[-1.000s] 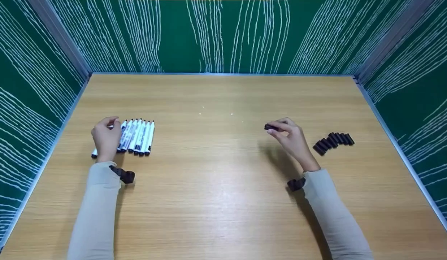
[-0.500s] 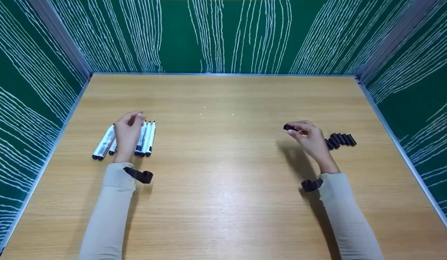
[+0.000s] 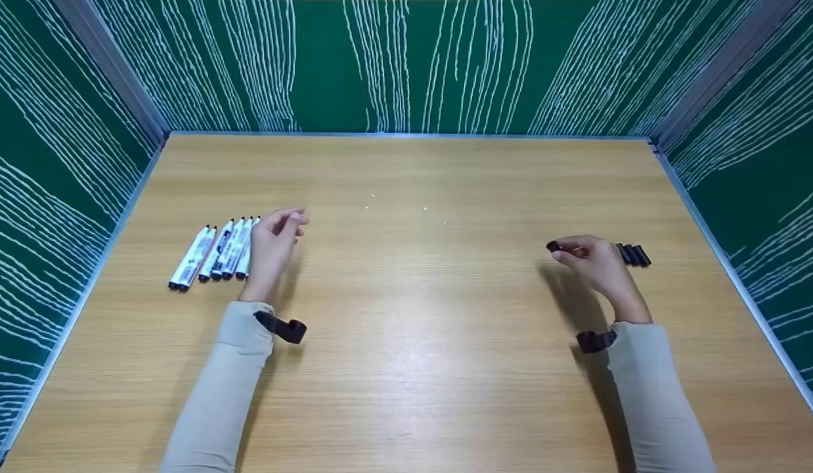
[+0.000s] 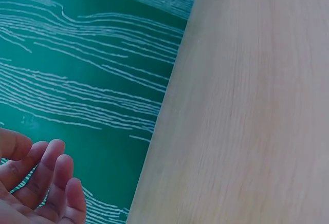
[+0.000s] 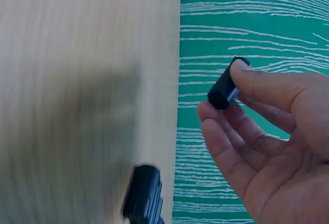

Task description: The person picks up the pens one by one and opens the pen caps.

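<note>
My left hand (image 3: 273, 246) is over the right end of a row of white markers (image 3: 191, 259) with black tips, hiding part of the row. In the left wrist view its fingers (image 4: 62, 170) are loosely bent with nothing between them. On the right side, my right hand (image 3: 600, 266) pinches a black marker cap (image 5: 225, 88) between thumb and fingers, raised above the table. Behind that hand in the head view lie several more black caps (image 3: 636, 255), some of them hidden by it; the right wrist view shows loose caps (image 5: 141, 196) at its bottom edge.
A wooden table (image 3: 406, 315) lies under both hands. Green walls (image 3: 324, 66) with white wavy lines enclose its back and sides. A few tiny white specks (image 3: 425, 208) dot the table near its middle.
My left hand has moved right across the marker row, uncovering its left markers. My right hand, with the cap still pinched, has moved right and slightly toward me, over the loose caps.
</note>
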A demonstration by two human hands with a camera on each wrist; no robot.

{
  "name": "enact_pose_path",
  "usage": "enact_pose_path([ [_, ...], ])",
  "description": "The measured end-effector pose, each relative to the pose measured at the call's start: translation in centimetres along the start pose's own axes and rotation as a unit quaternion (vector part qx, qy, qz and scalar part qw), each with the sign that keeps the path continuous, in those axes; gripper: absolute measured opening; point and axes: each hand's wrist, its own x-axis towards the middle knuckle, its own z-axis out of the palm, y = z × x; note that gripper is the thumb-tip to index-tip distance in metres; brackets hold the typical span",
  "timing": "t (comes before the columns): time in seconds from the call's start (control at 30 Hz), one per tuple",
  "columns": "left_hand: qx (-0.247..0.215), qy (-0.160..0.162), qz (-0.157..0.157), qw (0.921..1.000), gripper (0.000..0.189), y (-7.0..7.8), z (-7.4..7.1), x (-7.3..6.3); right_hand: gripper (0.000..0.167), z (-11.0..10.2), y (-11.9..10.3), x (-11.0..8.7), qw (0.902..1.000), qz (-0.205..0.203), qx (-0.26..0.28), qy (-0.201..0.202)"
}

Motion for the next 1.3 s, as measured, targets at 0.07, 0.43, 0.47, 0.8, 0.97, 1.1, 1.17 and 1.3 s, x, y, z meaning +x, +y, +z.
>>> enact_pose_path([
  [0.07,-0.002,-0.007,-0.001,1.0,0.028,0.0,0.5,-0.1,0.034,-0.3,0.3,-0.2,0.9997,0.013,-0.013,-0.015],
  [0.43,-0.028,-0.028,-0.021,0.999,0.027,-0.7,2.4,-0.9,0.033,-1.0,1.3,-0.8,0.9885,0.108,-0.034,-0.1],
  [0.47,-0.031,-0.029,-0.023,0.9988,0.026,-0.7,2.6,-1.0,0.034,-1.0,1.3,-0.8,0.9866,0.12,-0.03,-0.107],
  [0.8,-0.029,-0.041,-0.032,0.9982,0.026,-1.0,3.4,-1.3,0.029,-0.9,2.1,-1.3,0.9805,0.154,-0.035,-0.118],
  [0.97,-0.031,-0.043,-0.029,0.9982,0.027,-1.1,3.5,-1.4,0.025,-0.9,2.6,-1.4,0.9845,0.123,-0.052,-0.114],
  [1.1,-0.031,-0.048,-0.034,0.9978,0.028,-1.2,3.6,-1.4,0.024,-0.8,2.9,-1.4,0.9856,0.122,-0.051,-0.106],
  [1.17,-0.031,-0.05,-0.037,0.9976,0.028,-1.2,3.6,-1.4,0.024,-0.7,2.9,-1.5,0.9853,0.127,-0.047,-0.104],
  [1.3,-0.031,-0.053,-0.038,0.9974,0.028,-1.2,3.6,-1.3,0.025,-0.8,3.0,-1.7,0.9848,0.133,-0.039,-0.105],
])
